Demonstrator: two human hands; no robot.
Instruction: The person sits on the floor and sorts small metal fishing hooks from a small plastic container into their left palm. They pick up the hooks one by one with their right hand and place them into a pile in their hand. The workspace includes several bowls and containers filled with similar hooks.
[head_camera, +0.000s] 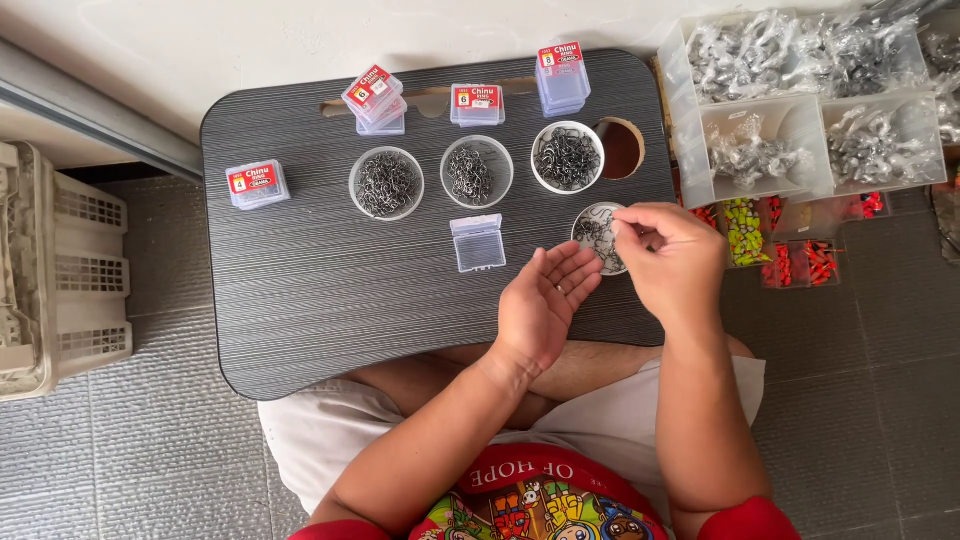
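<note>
My left hand (545, 300) lies palm up with its fingers apart and nothing in it, over the right part of a dark grey lap table (330, 290). Just beyond its fingertips is a small round dish (592, 232) of metal fish hooks. My right hand (670, 255) reaches over that dish from the right, thumb and forefinger pinched on hooks at its rim. A small clear plastic box (477, 242) stands empty to the left of the dish.
Three white cups of hooks (386, 183) (477, 172) (567, 157) stand in a row, with red-labelled hook boxes (257, 184) (375, 98) behind and to the left. Clear trays of bagged sinkers (760, 150) and coloured floats (745, 230) are right. A beige basket (60, 270) is on the left.
</note>
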